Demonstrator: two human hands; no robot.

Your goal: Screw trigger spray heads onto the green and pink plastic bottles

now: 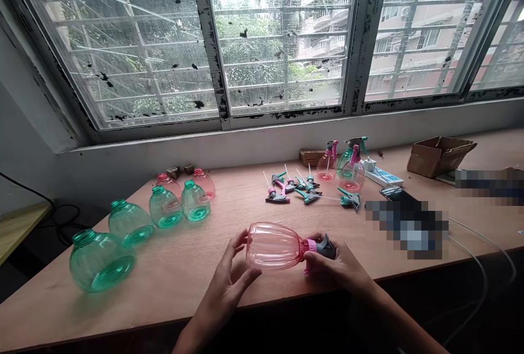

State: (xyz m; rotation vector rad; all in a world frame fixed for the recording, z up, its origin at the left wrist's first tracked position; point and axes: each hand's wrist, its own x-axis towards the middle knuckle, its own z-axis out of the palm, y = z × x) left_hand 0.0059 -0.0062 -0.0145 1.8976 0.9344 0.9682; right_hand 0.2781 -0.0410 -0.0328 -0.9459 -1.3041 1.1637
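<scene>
The left hand (230, 280) spreads loosely around the base of the pink bottle (273, 246), held sideways near the front edge of the table (180, 277); the right hand (341, 261) pinches its spray head (326, 247). A slipping pinch could drop it.

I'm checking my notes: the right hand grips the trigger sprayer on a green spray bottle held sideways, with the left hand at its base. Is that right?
Not quite: the head view shows a pink spray bottle, not green. The right hand grips the trigger sprayer on the sideways bottle, with the left hand at its base.
</scene>
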